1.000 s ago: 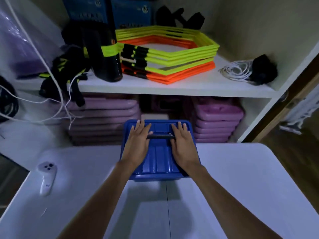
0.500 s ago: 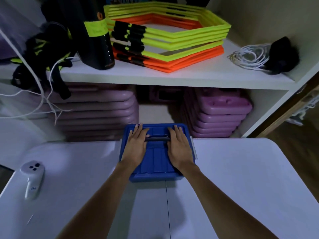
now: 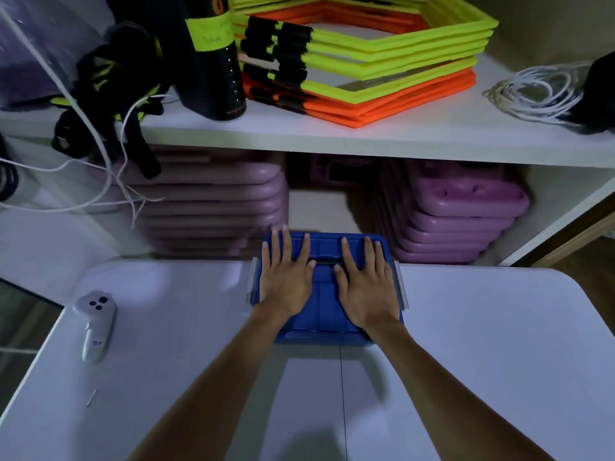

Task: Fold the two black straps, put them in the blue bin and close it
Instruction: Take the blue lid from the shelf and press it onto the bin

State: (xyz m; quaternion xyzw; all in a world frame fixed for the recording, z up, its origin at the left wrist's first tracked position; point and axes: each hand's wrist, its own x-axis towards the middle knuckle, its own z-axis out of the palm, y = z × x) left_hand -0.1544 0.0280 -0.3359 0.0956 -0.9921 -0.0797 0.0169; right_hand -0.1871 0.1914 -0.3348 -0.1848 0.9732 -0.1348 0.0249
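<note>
While both palms press flat on its lid, the blue bin (image 3: 324,314) sits at the far edge of the white table (image 3: 482,361), near the middle of that edge, with its long axis running away from the person toward the shelving. The lid (image 3: 324,294) is down on the bin; a pale clip shows along each long side. The left hand (image 3: 284,281) lies on the left half of the lid and the right hand (image 3: 364,284) on the right half, each with fingers spread wide and pointing away from the person, gripping nothing. The thumbs point inward toward a dark handle bar (image 3: 324,259) that crosses the lid between the hands. The straps cannot be seen with the lid down.

One white controller (image 3: 96,324) lies on the table well to the left of the bin, its long axis roughly parallel to the bin's. Behind the table stands a white shelf unit (image 3: 332,141). On its upper board rest one stack of hexagonal rings (image 3: 366,61), yellow-green above and orange below; the separate rings are too closely stacked to count. Beside the stack stands one upright black cylinder (image 3: 213,61) with a yellow-green band. To the left of that lies a tangle of black and yellow-green straps (image 3: 109,81), and at the far right one coil of white cable (image 3: 539,91). Below the board are two stacks of purple platforms (image 3: 459,211), one on each side. Wooden floor (image 3: 595,271) shows at the right.
</note>
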